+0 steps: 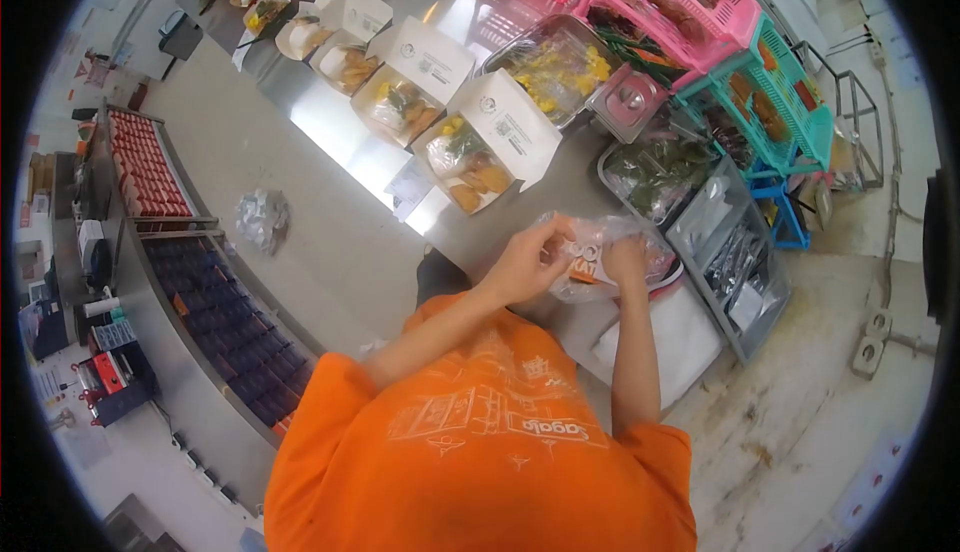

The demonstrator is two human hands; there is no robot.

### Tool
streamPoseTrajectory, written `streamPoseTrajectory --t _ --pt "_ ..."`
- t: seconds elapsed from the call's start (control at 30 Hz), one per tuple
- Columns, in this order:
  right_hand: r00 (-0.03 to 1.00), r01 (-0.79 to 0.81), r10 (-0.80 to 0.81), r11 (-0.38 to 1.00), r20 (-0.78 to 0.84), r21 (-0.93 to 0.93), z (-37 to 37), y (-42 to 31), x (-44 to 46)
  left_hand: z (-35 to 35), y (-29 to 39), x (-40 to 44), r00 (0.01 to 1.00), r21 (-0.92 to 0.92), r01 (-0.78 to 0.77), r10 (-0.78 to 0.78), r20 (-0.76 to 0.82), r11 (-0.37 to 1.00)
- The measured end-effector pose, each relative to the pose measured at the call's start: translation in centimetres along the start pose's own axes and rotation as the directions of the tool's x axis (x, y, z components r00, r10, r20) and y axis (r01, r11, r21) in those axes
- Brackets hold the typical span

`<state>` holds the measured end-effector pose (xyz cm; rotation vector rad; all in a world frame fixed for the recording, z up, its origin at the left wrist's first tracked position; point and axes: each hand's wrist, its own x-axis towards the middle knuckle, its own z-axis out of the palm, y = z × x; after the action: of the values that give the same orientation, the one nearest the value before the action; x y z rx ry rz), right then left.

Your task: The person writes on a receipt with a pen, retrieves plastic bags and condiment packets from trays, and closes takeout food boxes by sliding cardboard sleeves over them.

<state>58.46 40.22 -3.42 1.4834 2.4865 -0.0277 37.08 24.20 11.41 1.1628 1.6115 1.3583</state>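
Note:
A clear plastic bag (580, 290) with an orange and white printed piece in it lies at the counter's near edge, between my hands. My left hand (530, 260) pinches the bag's left side, thumb and fingers closed together. Reaching into or behind the crinkled plastic on the right is my right hand (626, 258); its fingers are mostly hidden. Just beyond the bag stands an open food box (462, 167) with rice, fried pieces and yellow bits. A second open box (398, 102) follows farther along the row.
Right of my hands are a grey tray of wrapped cutlery (735, 262) and a tray of leaves (655, 170). Pink (690, 27) and teal baskets (765, 102) stand behind. A steel tray holds yellow food (560, 72). A crumpled plastic bag (262, 220) lies on the floor.

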Motion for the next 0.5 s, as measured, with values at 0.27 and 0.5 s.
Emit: streamPoseTrajectory --t 0.27,0.5 --pt "0.975 -0.179 -0.073 0.293 0.209 0.939 -14.8 -19.2 -8.9 -15.8 -13.9 -1.9 0.955 0.547 0.183 -0.015 -0.296 0.817" --pt "0.837 -0.534 0.039 -0.163 0.546 0.830 -4.9 -27.1 -0.3 -22.9 -18.1 -1.3 0.985 0.784 -0.075 -0.077 0.154 0.616"
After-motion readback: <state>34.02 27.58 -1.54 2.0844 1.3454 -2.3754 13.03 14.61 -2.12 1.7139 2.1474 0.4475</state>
